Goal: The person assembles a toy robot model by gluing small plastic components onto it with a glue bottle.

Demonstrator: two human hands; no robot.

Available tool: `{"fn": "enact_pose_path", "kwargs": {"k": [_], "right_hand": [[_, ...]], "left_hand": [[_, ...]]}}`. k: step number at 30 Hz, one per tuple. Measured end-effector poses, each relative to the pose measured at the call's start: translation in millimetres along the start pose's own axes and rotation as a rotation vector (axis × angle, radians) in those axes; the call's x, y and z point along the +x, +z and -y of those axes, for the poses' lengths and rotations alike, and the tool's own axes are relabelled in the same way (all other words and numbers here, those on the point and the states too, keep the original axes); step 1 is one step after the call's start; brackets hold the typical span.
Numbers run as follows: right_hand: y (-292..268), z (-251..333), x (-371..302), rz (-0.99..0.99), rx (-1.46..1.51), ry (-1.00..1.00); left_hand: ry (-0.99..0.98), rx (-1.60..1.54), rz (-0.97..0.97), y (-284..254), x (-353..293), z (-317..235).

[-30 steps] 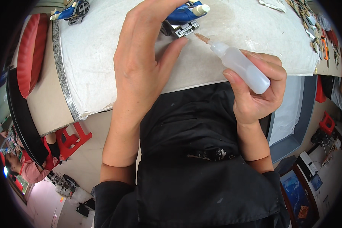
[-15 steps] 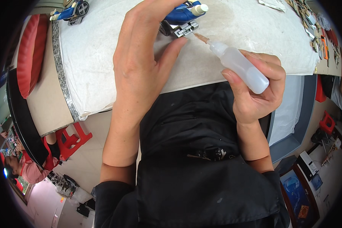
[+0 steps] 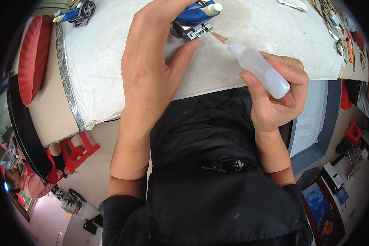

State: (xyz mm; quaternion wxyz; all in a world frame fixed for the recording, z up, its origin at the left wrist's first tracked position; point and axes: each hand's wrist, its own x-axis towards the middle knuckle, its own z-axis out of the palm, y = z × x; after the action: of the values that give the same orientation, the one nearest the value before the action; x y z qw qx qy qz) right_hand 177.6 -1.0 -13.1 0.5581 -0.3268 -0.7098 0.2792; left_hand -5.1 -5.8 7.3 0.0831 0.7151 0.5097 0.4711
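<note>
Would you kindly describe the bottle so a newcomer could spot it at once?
Find the white-covered table, then the right hand at its near edge. It holds the bottle: translucent and pale, with a brown nozzle, unlike the blue model nearby.

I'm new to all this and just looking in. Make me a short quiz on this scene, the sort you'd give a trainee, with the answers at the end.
1. Which hand holds the white squeeze bottle?
2. True or false: the bottle's thin tip points away from the nearer blue wheeled model.
3. Where in the view is the second blue wheeled model?
A) Upper left
B) Lower right
C) Bottom centre

Key
1. The right hand.
2. False: it points toward the grey part of that model.
3. A.
</note>
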Motion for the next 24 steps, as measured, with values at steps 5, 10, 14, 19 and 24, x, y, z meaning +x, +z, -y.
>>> {"fn": "enact_pose_path", "kwargs": {"k": [5,10,14,19,24], "right_hand": [[0.3,0.4,-0.3,-0.003,-0.009,0.001],[1.5,-4.3,-1.3,-0.079,0.120,-0.016],[1.1,-2.3,-0.5,-0.058,0.063,-0.028],[-1.7,0.9,-2.0,-0.010,0.056,0.029],[-1.5,1.5,-0.4,0.010,0.053,-0.013]], "left_hand": [[0.001,0.011,-0.003,-0.1,-0.5,0.5],[0.030,-0.001,-0.018,0.4,-0.4,2.2],[0.015,0.024,-0.001,-0.9,-0.5,1.2],[0.016,0.002,-0.015,-0.1,-0.6,1.0],[0.013,0.031,0.008,-2.0,-0.1,0.8]]}}
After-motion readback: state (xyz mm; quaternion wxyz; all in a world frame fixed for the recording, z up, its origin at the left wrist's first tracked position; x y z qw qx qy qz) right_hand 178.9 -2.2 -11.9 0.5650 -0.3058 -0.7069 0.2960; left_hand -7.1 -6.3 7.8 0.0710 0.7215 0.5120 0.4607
